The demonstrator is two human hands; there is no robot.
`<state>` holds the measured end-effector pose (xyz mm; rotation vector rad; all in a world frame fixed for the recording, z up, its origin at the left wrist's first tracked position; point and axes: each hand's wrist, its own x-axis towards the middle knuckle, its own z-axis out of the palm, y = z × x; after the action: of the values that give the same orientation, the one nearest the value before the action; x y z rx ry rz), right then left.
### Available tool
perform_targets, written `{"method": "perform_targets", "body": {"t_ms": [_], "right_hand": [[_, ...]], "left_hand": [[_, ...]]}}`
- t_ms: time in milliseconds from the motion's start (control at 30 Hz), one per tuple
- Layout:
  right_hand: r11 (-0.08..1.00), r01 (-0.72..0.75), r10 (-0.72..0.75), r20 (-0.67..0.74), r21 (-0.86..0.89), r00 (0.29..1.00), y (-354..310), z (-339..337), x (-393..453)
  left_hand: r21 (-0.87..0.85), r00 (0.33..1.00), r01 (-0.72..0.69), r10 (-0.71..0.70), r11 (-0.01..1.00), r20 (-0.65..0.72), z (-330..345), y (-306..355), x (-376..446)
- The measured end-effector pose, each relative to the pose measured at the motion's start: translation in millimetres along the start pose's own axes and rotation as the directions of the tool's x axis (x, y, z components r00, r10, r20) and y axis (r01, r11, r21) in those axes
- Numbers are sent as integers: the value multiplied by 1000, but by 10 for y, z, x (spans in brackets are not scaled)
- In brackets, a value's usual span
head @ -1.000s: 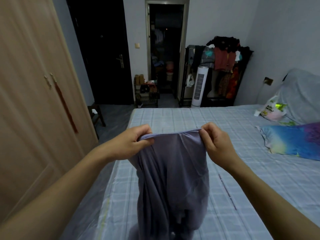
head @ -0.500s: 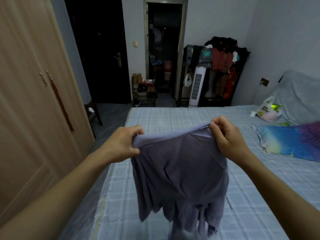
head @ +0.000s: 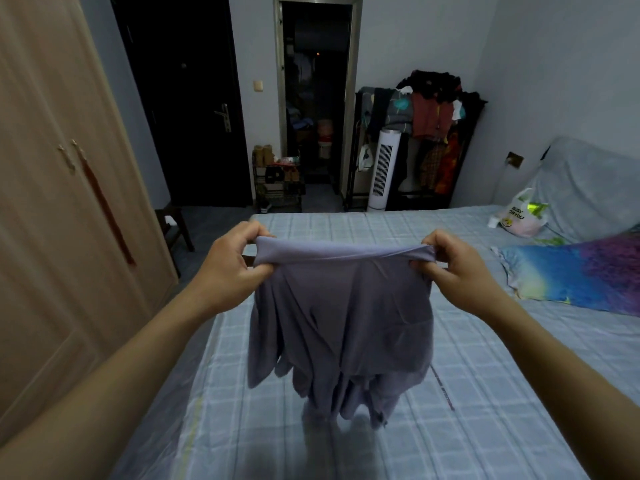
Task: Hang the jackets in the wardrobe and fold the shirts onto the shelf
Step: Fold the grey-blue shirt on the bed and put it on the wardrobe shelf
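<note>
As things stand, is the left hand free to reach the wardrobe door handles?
Probably not yet: the left hand grips the purple shirt, as does the right hand. The wardrobe handles look unobstructed.

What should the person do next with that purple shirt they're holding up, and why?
Probably lower it flat onto the bed. The left hand and right hand pinch the purple shirt by its top edge, stretched wide, but its lower part hangs bunched, so it needs spreading before folding.

Left hand (head: 227, 268), right hand (head: 457, 271) pinching, arms outstretched.
</note>
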<state>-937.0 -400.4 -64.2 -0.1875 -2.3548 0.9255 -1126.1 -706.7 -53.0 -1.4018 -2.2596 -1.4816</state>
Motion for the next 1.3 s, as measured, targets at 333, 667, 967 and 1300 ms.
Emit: {"method": "perform_targets", "body": {"t_ms": [333, 667, 967, 1300], "right_hand": [[983, -58, 58, 4, 175, 998, -37, 128, -40], [990, -73, 64, 79, 117, 995, -15, 46, -146], [906, -242, 118, 343, 347, 932, 1, 93, -254], [680, -390, 0, 532, 621, 847, -28, 311, -326]], "left_hand": [[77, 988, 151, -150, 985, -26, -9, -167, -102], [-227, 962, 237, -261, 944, -78, 155, -147, -115], [-123, 990, 135, -140, 983, -29, 244, 79, -40], [-272, 983, 99, -51, 957, 179, 94, 59, -139]]}}
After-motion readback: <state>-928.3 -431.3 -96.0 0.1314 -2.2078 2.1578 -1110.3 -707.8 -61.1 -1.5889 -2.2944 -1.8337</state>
